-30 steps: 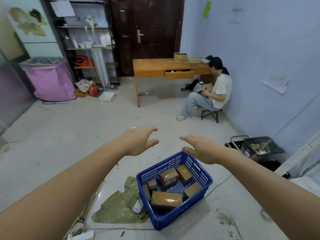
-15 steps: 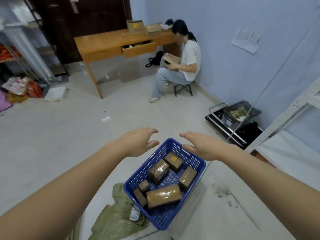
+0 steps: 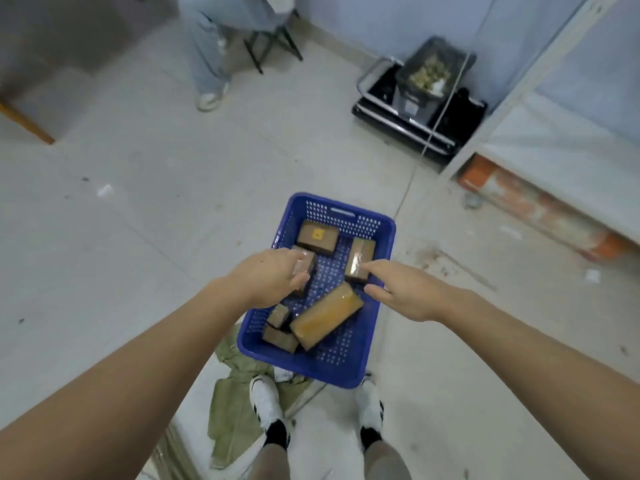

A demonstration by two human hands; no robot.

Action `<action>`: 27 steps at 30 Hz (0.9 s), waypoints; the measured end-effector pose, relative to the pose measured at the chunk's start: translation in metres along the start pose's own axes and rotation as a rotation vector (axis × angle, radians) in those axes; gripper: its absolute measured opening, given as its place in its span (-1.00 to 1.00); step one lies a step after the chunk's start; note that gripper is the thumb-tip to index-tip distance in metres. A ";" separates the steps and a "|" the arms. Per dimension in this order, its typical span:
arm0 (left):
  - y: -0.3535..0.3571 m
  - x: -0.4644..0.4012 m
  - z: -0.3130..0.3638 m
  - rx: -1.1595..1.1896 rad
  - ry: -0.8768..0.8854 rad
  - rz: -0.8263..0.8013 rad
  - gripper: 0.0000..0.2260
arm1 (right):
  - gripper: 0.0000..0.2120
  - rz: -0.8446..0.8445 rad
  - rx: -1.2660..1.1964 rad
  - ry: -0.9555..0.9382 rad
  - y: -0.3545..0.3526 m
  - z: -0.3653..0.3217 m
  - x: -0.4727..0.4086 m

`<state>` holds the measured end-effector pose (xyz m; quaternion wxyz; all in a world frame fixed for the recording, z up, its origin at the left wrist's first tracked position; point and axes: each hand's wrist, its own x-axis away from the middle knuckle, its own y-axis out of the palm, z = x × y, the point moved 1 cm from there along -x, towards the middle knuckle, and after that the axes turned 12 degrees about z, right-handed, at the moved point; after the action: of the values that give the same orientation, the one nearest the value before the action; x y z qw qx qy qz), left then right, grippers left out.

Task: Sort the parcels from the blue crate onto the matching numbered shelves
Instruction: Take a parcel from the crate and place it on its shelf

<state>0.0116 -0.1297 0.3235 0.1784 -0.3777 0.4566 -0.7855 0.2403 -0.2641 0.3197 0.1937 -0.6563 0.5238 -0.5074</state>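
- The blue crate [image 3: 375,336] sits on the floor right in front of your white shoes [image 3: 265,401], and it holds brown taped parcels.
- A long parcel [image 3: 325,315] lies diagonally across the middle; two small parcels [image 3: 278,327] sit by its near-left end.
- At the far end lie a parcel with a yellow sticker [image 3: 317,237] and a shiny taped parcel [image 3: 359,259].
- Your left hand [image 3: 268,277] is over the crate's left side, fingers loosely curved, covering most of another parcel [image 3: 306,266]; you cannot tell whether it grips it.
- Your right hand [image 3: 403,291] hovers open over the right rim, forefinger stretched toward the shiny parcel, holding nothing.
- A black bin [image 3: 433,69] by the wall holds pale scraps, too blurred to name.
- A seated person [image 3: 207,46] is cut off at the top.
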 end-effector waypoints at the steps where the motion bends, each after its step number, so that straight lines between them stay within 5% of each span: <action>1: 0.016 -0.008 -0.010 0.002 0.021 -0.029 -0.63 | -0.54 -0.007 -0.014 0.034 0.016 0.002 -0.003; 8: 0.174 -0.101 -0.082 0.067 0.100 -0.174 -0.57 | -0.63 -0.068 -0.215 0.280 0.186 0.045 -0.066; 12: 0.302 -0.170 -0.112 0.108 0.080 -0.251 -0.56 | -0.51 -0.049 -0.374 0.399 0.320 0.086 -0.117; 20: 0.534 -0.246 -0.161 0.420 -0.444 -0.252 -0.44 | -0.46 0.329 -0.946 1.108 0.534 0.131 -0.227; 23: 0.582 -0.260 -0.168 0.533 -0.543 -0.247 -0.33 | -0.20 0.373 -1.134 1.387 0.574 0.149 -0.257; 27: 0.613 -0.266 -0.175 0.639 -0.585 -0.245 -0.19 | -0.21 0.324 -1.459 1.393 0.613 0.171 -0.276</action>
<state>0.0130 -0.1799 -0.3654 0.3134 -0.5611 0.0732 -0.7627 0.1060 -0.2985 -0.3596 -0.5343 -0.0946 0.7840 -0.3014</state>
